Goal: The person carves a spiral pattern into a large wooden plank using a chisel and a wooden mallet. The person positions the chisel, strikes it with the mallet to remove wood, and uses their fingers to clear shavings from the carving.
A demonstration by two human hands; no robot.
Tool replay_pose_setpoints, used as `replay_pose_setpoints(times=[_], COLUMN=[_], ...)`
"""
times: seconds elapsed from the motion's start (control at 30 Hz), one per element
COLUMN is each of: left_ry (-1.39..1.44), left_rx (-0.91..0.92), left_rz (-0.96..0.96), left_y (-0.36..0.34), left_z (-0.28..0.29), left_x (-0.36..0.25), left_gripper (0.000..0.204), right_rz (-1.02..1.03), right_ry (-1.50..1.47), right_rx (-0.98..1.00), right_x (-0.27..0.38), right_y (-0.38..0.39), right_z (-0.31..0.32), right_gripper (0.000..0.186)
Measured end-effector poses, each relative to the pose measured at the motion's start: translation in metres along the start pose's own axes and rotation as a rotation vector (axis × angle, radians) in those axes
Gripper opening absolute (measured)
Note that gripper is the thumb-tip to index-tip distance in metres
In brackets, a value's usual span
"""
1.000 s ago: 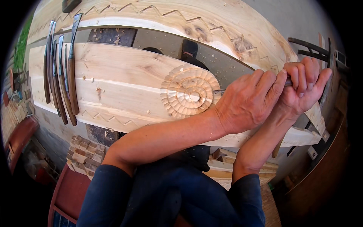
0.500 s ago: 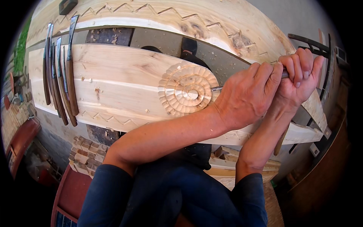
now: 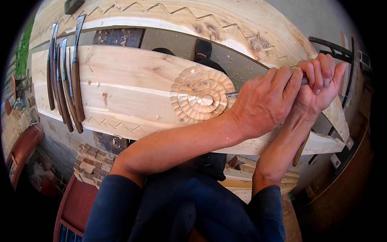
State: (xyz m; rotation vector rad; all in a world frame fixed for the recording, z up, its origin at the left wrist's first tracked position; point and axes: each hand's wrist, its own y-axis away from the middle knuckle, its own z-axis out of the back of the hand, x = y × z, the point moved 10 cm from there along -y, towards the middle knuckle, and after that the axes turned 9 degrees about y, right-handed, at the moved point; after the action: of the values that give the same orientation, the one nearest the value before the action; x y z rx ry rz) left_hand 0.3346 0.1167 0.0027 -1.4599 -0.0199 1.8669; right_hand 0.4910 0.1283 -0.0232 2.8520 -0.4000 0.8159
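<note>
My left hand (image 3: 266, 99) is closed around the shank of a carving gouge (image 3: 232, 94), whose thin metal end touches the carved spiral rosette (image 3: 200, 94) on a pale wooden board (image 3: 129, 88). My right hand (image 3: 318, 82) is wrapped round the gouge's rear end, just right of my left hand and higher up. The rosette has rings of scalloped cuts around a small round centre, and my left hand covers the ground to its right. At the board's left end lie several chisels (image 3: 76, 90) with wooden handles, side by side. Zigzag grooves run along the board's lower edge.
A second zigzag-carved board (image 3: 169, 16) lies across the top, with a dark block (image 3: 73, 6). Below are stacked wood blocks (image 3: 90, 163) and a red-brown chair (image 3: 74, 201). Dark metal bars (image 3: 332, 47) stand at the right. A shoe (image 3: 202, 48) shows between the boards.
Compared with a second ago, both hands and the gouge sit slightly higher and further left in the picture. The grip looks the same, and the last half second shows only a slight shift.
</note>
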Motion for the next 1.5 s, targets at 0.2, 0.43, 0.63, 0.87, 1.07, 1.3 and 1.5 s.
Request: replay_pose_setpoints(times=[0.2, 0.43, 0.63, 0.87, 1.07, 1.3, 1.5], left_ry=[0.009, 0.029, -0.132, 0.000, 0.026, 0.045, 0.015], left_rx=[-0.005, -0.037, -0.058, -0.039, -0.014, 0.016, 0.040], left_rz=[0.029, 0.070, -0.127, -0.167, -0.125, -0.090, -0.103], left_y=[0.002, 0.003, 0.008, 0.007, 0.006, 0.007, 0.008], left_z=[0.002, 0.006, 0.012, 0.000, 0.000, -0.005, -0.006], left_x=[0.002, 0.006, -0.020, -0.025, -0.015, -0.011, -0.013], left_gripper=[0.053, 0.051, 0.048, 0.055, 0.054, 0.055, 0.057], right_rz=[0.002, 0.005, 0.052, 0.086, 0.061, 0.038, 0.025], right_ry=[-0.016, 0.020, -0.002, 0.004, 0.034, 0.025, 0.011], right_rx=[-0.022, -0.047, -0.138, -0.045, -0.073, -0.095, -0.101], right_x=[-0.001, -0.010, 0.001, 0.020, 0.014, 0.013, 0.013], right_y=[0.000, 0.001, 0.019, 0.025, 0.020, 0.018, 0.019], right_z=[0.003, 0.005, -0.003, -0.014, 0.002, 0.009, 0.009], right_gripper=[0.061, 0.060, 0.060, 0.061, 0.064, 0.064, 0.063])
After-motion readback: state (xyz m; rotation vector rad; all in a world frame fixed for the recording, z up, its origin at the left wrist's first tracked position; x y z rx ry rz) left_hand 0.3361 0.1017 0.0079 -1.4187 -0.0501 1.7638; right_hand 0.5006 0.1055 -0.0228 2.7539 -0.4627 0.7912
